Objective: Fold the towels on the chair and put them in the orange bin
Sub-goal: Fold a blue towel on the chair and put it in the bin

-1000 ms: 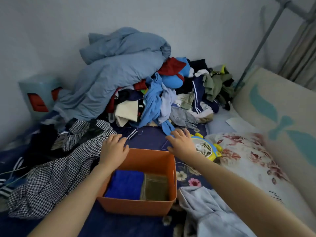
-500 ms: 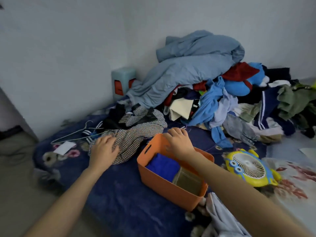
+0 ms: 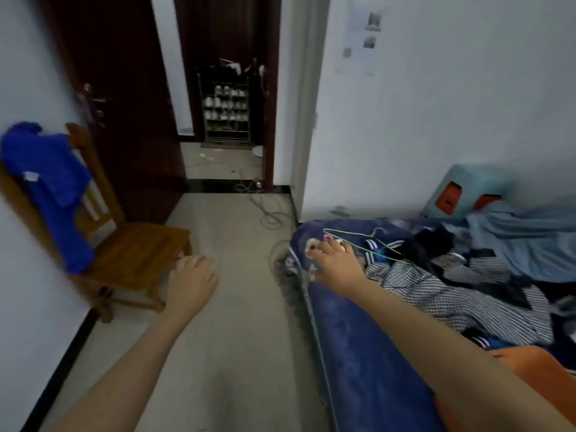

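Note:
A blue towel [image 3: 50,185] hangs over the back of a wooden chair [image 3: 137,254] at the left wall. My left hand [image 3: 191,280] hovers over the floor just right of the chair seat, fingers loosely curled, holding nothing. My right hand [image 3: 338,265] is stretched out over the near corner of the bed, fingers spread and empty. Only a corner of the orange bin [image 3: 536,366] shows at the lower right, partly behind my right forearm; its contents are out of view.
A bed with a dark blue blanket [image 3: 358,353] fills the right side, strewn with checkered cloth [image 3: 452,294], a green wire hanger [image 3: 358,241] and a pale blue duvet [image 3: 530,238]. Cables [image 3: 268,213] lie on the tiled floor toward an open doorway [image 3: 227,120].
The view has swung left from the bin and clothes pile to the chair and doorway. Both hands have left the bin and now reach out, the left one toward the chair.

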Motion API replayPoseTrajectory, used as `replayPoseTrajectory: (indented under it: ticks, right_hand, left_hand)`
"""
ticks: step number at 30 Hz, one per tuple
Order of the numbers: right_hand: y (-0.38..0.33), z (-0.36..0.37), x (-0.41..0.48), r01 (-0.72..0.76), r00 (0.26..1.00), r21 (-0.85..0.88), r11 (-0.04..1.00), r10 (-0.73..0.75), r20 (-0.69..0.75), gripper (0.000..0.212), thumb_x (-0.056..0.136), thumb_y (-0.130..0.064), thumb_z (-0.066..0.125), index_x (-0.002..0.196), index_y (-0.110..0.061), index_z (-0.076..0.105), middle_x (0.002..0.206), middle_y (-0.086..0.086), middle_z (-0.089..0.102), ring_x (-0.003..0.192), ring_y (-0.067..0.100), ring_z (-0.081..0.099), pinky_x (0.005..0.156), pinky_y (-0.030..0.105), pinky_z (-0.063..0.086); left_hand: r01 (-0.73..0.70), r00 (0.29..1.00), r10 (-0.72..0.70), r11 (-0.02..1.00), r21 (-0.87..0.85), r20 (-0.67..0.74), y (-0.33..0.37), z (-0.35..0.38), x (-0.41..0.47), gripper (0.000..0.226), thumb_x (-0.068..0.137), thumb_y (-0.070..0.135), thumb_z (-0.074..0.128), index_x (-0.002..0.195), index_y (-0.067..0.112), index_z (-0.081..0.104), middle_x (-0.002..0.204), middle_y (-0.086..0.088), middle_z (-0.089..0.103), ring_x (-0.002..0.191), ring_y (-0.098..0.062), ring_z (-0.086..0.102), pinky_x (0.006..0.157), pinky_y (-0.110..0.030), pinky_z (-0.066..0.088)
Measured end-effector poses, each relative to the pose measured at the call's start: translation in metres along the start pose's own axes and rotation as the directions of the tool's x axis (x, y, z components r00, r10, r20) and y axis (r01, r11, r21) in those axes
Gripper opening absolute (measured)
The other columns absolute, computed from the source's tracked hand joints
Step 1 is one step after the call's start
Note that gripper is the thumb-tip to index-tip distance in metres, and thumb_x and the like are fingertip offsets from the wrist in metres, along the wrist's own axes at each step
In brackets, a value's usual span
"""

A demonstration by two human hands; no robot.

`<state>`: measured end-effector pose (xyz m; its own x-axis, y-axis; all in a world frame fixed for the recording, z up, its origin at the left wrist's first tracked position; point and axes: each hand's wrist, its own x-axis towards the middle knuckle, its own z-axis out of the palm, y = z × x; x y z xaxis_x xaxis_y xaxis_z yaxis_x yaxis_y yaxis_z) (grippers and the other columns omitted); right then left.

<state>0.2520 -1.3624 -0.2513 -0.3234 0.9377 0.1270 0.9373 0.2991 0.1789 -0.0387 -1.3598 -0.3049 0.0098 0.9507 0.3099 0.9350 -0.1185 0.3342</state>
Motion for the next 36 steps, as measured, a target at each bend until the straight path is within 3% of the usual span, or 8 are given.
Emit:
replayPoseTrajectory:
  ticks: [3,6,10,13,22,27,31,36]
  right_hand:
    - [-0.072,-0.012,0.06,0.129,0.991,0.035,0.991,-0.129,-0.018,0.049,0.056,-0.025,0.08,0.102,-0.015,0.069,0.097,0.01,0.066,0.093,0.029,0.063,0.081,0.041,0.048]
    - [-0.132,-0.009,0.103,0.237,0.971,0.085,0.968,-0.238,0.003,0.05,0.089,-0.027,0.052,0.137,-0.019,0.041,0.136,0.007,0.043,0.128,0.025,0.036,0.103,0.039,0.025]
    - [-0.184,-0.003,0.142,0.312,0.95,0.119,0.943,-0.314,-0.004,0.048,0.094,-0.03,0.045,0.14,-0.022,0.034,0.142,0.003,0.036,0.133,0.021,0.028,0.108,0.036,0.018]
    - [-0.208,-0.006,0.165,0.389,0.921,0.112,0.914,-0.388,-0.034,0.047,0.094,-0.029,0.044,0.139,-0.022,0.035,0.141,0.004,0.037,0.133,0.021,0.028,0.109,0.036,0.018]
    - [-0.196,-0.003,0.257,0.515,0.855,0.098,0.851,-0.503,-0.125,0.045,0.091,-0.025,0.05,0.134,-0.016,0.045,0.136,0.007,0.044,0.13,0.025,0.036,0.104,0.036,0.026]
    - [-0.165,0.002,0.336,0.591,0.796,0.112,0.799,-0.555,-0.24,0.047,0.052,-0.024,0.086,0.096,-0.018,0.07,0.09,0.003,0.068,0.084,0.024,0.067,0.065,0.034,0.053]
    - [-0.148,0.002,0.399,0.64,0.767,0.199,0.742,-0.606,-0.211,0.047,0.091,-0.027,0.054,0.135,-0.016,0.046,0.135,0.006,0.047,0.13,0.024,0.039,0.103,0.036,0.03]
    - [-0.147,0.005,0.466,0.682,0.731,0.233,0.693,-0.65,-0.205,0.049,0.096,-0.032,0.043,0.142,-0.022,0.033,0.142,0.0,0.037,0.134,0.018,0.028,0.104,0.029,0.024]
  left_hand:
    - [0.13,0.991,-0.129,0.991,0.036,-0.034,-0.077,-0.038,-0.004,0.033,0.088,0.021,0.058,0.118,0.008,0.062,0.125,-0.013,0.058,0.119,-0.033,0.047,0.094,-0.044,0.042]
    - [0.225,0.973,-0.223,0.974,0.039,-0.062,-0.141,-0.062,-0.019,0.04,0.084,0.03,0.048,0.108,0.004,0.067,0.114,-0.018,0.063,0.106,-0.038,0.056,0.084,-0.047,0.048]
    - [0.308,0.95,-0.305,0.95,0.042,-0.058,-0.197,-0.078,-0.044,0.047,0.077,0.036,0.04,0.092,0.004,0.071,0.096,-0.017,0.069,0.086,-0.039,0.062,0.065,-0.045,0.053]
    - [0.367,0.925,-0.358,0.929,0.055,-0.125,-0.22,-0.087,-0.041,0.025,0.078,0.018,0.062,0.094,0.001,0.071,0.096,-0.019,0.069,0.086,-0.042,0.062,0.067,-0.048,0.053]
    - [0.372,0.917,-0.356,0.926,0.06,-0.18,-0.223,-0.083,0.034,0.05,0.077,0.037,0.04,0.095,0.002,0.07,0.095,-0.018,0.069,0.085,-0.04,0.063,0.066,-0.048,0.053]
    - [0.436,0.861,-0.408,0.9,0.025,-0.304,-0.213,-0.066,0.111,0.048,0.08,0.035,0.045,0.104,0.0,0.068,0.102,-0.018,0.067,0.095,-0.041,0.06,0.076,-0.049,0.051]
    - [0.526,0.776,-0.498,0.85,-0.038,-0.387,-0.205,-0.047,0.158,0.032,0.085,0.015,0.063,0.114,0.002,0.063,0.115,-0.017,0.063,0.109,-0.037,0.054,0.089,-0.048,0.045]
    - [0.652,0.682,-0.624,0.755,-0.071,-0.382,-0.207,-0.034,0.196,0.035,0.088,0.02,0.057,0.12,0.005,0.06,0.124,-0.014,0.059,0.116,-0.035,0.049,0.096,-0.044,0.041]
